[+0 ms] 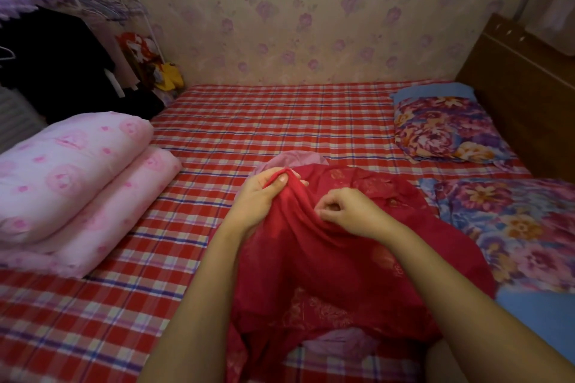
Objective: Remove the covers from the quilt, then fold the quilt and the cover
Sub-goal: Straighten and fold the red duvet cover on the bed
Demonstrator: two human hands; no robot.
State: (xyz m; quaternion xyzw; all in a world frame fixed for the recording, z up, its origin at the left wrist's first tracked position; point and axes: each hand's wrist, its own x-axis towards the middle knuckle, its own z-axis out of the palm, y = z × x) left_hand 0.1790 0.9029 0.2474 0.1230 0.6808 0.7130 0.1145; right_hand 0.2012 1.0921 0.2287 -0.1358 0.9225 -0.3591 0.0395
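Pinching the cover (342, 264) at its far edge, the left hand (261, 196) has a firm grip on it. The right hand (345, 211) grips a fold just beside. The cover lies mid-bed (249, 121) — pink quilt (292, 160) showing beneath.

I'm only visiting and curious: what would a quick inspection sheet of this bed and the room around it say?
Surface: red checked bed sheet, spread flat over the mattress.
Job's things: red cover bunched in front of the person, pink cloth peeking out beyond it; folded pink quilt at the left.
Clutter: flowered pillow and flowered blanket at the right.
Hands: left hand pinches the cover's edge; right hand grips a fold of it.
Cables: nothing seen.
Surroundings: flowered wallpaper, wooden headboard, dark clothes hanging at the left.
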